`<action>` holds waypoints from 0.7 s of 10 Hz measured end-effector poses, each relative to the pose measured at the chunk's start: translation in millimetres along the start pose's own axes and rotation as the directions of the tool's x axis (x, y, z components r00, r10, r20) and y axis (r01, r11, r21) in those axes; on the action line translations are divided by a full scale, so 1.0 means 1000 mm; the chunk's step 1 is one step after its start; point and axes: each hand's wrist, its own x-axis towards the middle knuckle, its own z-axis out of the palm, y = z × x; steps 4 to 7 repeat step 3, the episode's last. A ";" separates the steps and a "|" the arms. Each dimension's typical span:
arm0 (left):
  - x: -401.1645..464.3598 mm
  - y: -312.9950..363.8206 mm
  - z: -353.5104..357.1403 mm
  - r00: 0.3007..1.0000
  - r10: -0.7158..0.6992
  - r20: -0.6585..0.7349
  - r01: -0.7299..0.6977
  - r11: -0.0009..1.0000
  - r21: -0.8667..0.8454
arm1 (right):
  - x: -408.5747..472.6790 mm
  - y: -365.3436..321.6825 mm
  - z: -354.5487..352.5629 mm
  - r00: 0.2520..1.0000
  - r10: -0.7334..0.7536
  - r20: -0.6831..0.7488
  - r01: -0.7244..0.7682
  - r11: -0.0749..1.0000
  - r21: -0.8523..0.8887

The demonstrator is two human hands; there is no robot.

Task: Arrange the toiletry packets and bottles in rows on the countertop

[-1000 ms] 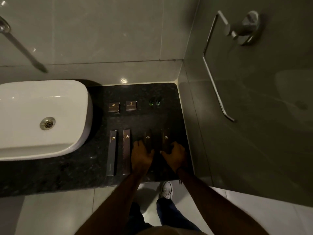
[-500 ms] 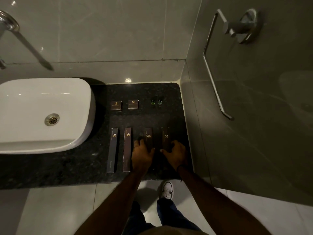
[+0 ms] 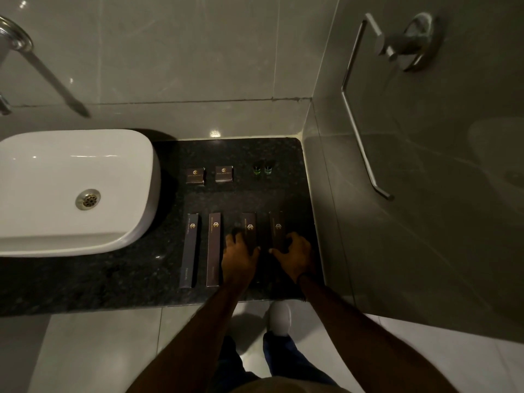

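Note:
On the black granite countertop (image 3: 113,279) four long dark packets lie side by side in a front row. The two left ones (image 3: 190,248) (image 3: 214,248) lie free. My left hand (image 3: 239,256) grips the sides of the third long packet (image 3: 249,222), thumb on its right edge. My right hand (image 3: 295,253) holds the fourth long packet (image 3: 276,222) the same way. Both hands hide the packets' near halves. In the back row stand two small square boxes (image 3: 195,175) (image 3: 224,174), a green bottle (image 3: 257,168) and a bluish bottle (image 3: 268,168).
A white basin (image 3: 71,180) sits on the counter to the left, with a metal tap (image 3: 17,43) above it. The tiled side wall with a chrome towel bar (image 3: 360,114) bounds the counter on the right. My white shoe (image 3: 280,317) shows on the floor below.
Both hands stay on the two right-hand long packets with hardly any shift. The view has tilted slightly, bringing more of the tap into sight.

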 end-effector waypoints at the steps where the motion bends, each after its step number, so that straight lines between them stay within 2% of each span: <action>1: 0.001 0.000 -0.001 1.000 -0.002 -0.003 0.002 1.000 0.008 | -0.002 -0.002 0.000 1.000 0.010 -0.008 -0.010 1.000 -0.016; 3: 0.003 -0.004 0.003 0.999 -0.008 -0.040 0.008 1.000 0.005 | -0.001 0.002 0.004 0.997 0.051 -0.060 -0.046 0.996 0.080; 7: 0.003 -0.004 0.003 0.999 -0.008 -0.040 0.008 1.000 0.005 | -0.001 0.002 0.004 0.997 0.051 -0.060 -0.046 0.996 0.080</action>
